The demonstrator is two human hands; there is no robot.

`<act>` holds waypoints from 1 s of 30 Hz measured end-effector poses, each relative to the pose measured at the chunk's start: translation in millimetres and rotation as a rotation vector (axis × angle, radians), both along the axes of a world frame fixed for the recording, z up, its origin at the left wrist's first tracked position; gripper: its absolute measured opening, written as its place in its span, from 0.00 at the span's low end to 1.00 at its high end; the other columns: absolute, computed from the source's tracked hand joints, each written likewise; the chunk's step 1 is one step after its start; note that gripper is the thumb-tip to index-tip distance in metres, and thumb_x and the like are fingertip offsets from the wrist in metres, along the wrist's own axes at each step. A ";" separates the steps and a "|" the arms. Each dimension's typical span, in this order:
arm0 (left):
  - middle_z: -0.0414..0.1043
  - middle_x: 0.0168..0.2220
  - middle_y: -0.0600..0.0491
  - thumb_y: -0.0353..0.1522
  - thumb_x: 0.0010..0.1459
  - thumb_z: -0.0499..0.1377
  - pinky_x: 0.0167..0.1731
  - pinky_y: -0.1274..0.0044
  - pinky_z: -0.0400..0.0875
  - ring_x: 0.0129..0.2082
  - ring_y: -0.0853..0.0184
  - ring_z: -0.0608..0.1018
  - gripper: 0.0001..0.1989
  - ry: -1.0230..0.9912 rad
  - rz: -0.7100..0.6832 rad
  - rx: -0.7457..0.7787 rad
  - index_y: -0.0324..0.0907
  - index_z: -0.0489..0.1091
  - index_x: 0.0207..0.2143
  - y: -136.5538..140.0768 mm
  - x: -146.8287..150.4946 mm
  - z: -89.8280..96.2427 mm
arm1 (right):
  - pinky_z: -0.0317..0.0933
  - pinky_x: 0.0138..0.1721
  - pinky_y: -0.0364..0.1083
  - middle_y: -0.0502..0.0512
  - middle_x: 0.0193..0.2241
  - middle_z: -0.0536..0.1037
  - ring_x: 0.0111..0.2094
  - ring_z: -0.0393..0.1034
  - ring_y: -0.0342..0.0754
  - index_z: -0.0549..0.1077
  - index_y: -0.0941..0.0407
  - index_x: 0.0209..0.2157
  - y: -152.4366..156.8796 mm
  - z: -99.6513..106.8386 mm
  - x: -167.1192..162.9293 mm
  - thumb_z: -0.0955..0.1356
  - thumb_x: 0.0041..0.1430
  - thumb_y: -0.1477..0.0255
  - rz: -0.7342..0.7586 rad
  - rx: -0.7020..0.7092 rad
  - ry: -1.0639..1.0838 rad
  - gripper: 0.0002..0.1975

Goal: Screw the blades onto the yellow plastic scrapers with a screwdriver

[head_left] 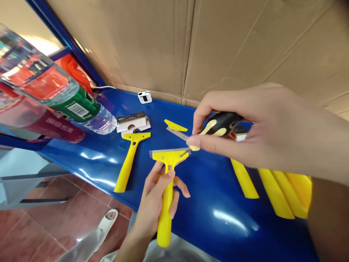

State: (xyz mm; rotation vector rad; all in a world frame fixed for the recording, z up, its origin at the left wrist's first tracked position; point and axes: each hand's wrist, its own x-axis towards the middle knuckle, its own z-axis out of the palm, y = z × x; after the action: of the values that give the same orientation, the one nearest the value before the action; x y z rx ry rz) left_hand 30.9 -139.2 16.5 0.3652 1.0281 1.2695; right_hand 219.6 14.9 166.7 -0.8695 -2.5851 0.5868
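My left hand (158,196) is wrapped round the handle of a yellow scraper (165,225), head pointing away from me. A thin blade (151,154) sticks out along the head's far edge, and a screw shows on its left side. My right hand (245,123) grips a black and cream screwdriver (218,125). Its tip meets the right side of the scraper head. Just beyond lie a loose yellow clamp plate (176,125) and another blade (174,131). To the left rests a second yellow scraper handle (128,162).
Several yellow handles (278,196) lie at the right of the blue table (207,233), partly behind my right arm. A small open box (133,123), a white device (144,97) and a water bottle (79,102) with a red cup (60,125) stand at the left. Cardboard (149,47) lines the back.
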 end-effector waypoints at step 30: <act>0.78 0.65 0.41 0.35 0.61 0.69 0.09 0.88 0.58 0.27 0.74 0.78 0.27 0.283 0.121 0.080 0.44 0.70 0.61 13.4 12.1 20.5 | 0.52 0.35 0.49 0.57 0.36 0.80 0.35 0.69 0.50 0.79 0.53 0.35 22.1 1.8 6.5 0.73 0.65 0.64 0.189 -0.073 0.079 0.08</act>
State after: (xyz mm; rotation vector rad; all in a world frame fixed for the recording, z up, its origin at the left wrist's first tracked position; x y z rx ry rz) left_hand 43.0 -125.9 37.0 0.5632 1.2552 1.3966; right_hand 226.2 37.0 168.5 -0.6132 -2.6047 0.7564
